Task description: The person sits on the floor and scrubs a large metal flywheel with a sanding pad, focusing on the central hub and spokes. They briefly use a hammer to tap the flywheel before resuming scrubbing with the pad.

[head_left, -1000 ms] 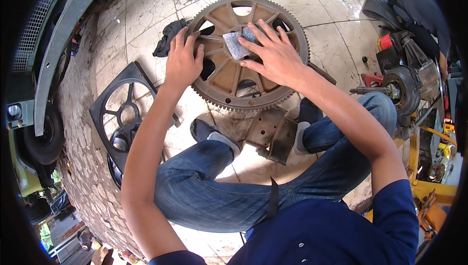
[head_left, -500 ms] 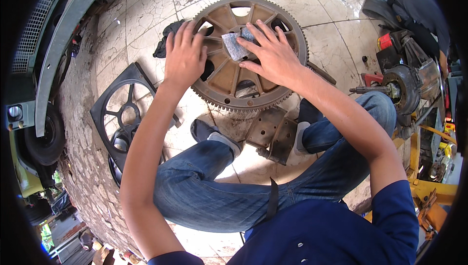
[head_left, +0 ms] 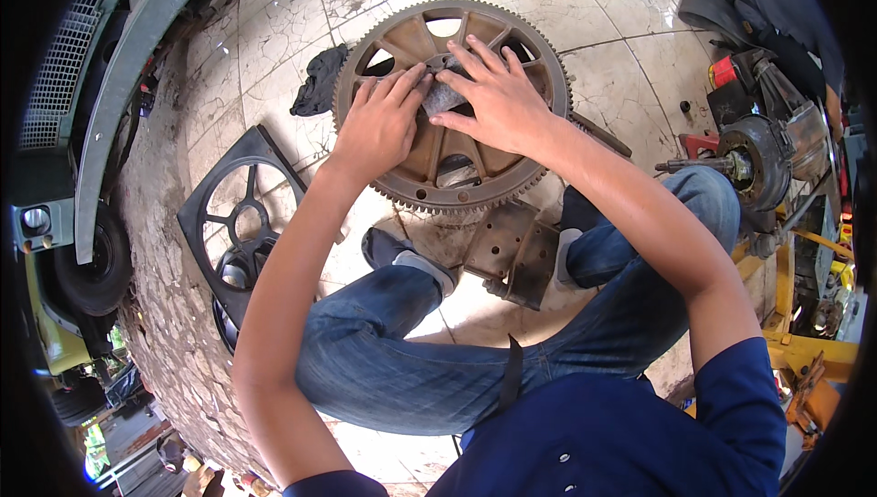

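A large spoked gear wheel (head_left: 420, 188) with a toothed rim lies in front of me, above my feet. On its hub sits a grey piece of cloth-like or abrasive material (head_left: 442, 100), partly hidden by my fingers. My left hand (head_left: 382, 122) rests on the hub area, its fingertips reaching the left side of the grey piece. From the right, my right hand (head_left: 498, 100) lies over the hub with fingers spread; index finger and thumb touch the grey piece. Neither hand is plainly wrapped round anything.
A black fan shroud (head_left: 294, 168) lies at the left, and a crumpled black cloth (head_left: 318, 81) beside the wheel. Between my feet is a rusty metal bracket (head_left: 512, 250). A hub assembly with a shaft (head_left: 758, 166) stands right of my knee. A vehicle bumper (head_left: 100, 122) edges the left.
My left hand has come down and to the right, onto the hub next to the grey piece. My right hand has shifted slightly left. The wheel sits slightly further left in view.
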### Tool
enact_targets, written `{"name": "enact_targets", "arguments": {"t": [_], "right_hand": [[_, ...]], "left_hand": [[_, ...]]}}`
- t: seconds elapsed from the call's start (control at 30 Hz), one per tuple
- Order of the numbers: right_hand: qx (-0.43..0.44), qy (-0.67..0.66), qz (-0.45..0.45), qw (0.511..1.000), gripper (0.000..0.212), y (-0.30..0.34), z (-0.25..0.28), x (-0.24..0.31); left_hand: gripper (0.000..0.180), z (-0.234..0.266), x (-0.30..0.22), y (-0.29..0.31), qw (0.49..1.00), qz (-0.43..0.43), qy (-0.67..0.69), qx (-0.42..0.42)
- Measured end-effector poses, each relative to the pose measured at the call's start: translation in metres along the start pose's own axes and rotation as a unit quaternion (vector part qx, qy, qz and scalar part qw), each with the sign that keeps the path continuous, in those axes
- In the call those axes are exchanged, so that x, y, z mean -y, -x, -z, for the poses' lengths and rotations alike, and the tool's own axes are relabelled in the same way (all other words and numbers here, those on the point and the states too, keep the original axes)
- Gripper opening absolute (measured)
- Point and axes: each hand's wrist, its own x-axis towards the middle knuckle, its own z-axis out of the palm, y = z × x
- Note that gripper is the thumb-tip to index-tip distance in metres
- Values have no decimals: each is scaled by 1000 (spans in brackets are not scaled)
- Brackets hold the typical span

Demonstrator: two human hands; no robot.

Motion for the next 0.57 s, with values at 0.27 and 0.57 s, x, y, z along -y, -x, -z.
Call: {"name": "enact_targets", "arguments": {"t": [0.27, 0.57], "right_hand": [[-21, 65, 46, 997, 73, 6, 1, -9], [12, 49, 48, 998, 73, 14, -9, 2]], "left_hand": [[54, -4, -1, 1, 1000, -4, 13, -13], [58, -3, 3, 1, 999, 20, 46, 13]]}}
